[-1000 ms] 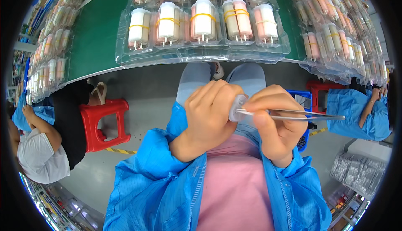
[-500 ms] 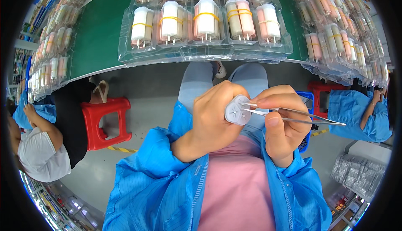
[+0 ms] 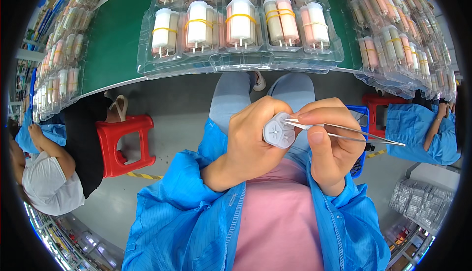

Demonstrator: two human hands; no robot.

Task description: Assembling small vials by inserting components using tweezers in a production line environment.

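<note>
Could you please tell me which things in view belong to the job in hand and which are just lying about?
Belonging to the work:
tweezers, in the right hand
pale round piece, in the left hand
probably the banded cylinders and tray

Apparently just nearby:
red stool
blue crate

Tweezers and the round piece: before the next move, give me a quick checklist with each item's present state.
1. Left hand grips the round piece: ok, fingers wrapped around it.
2. End face of the piece exposed: ok, it faces up toward the camera.
3. Right hand holds the tweezers: ok, between thumb and fingers.
4. Tweezer tips closed: not ok, the two tips show apart.
5. Tips touching the face: cannot tell; they overlap its right side in this view.
6. Hands clear of the transparent tray: ok, a gap shows between.
</note>
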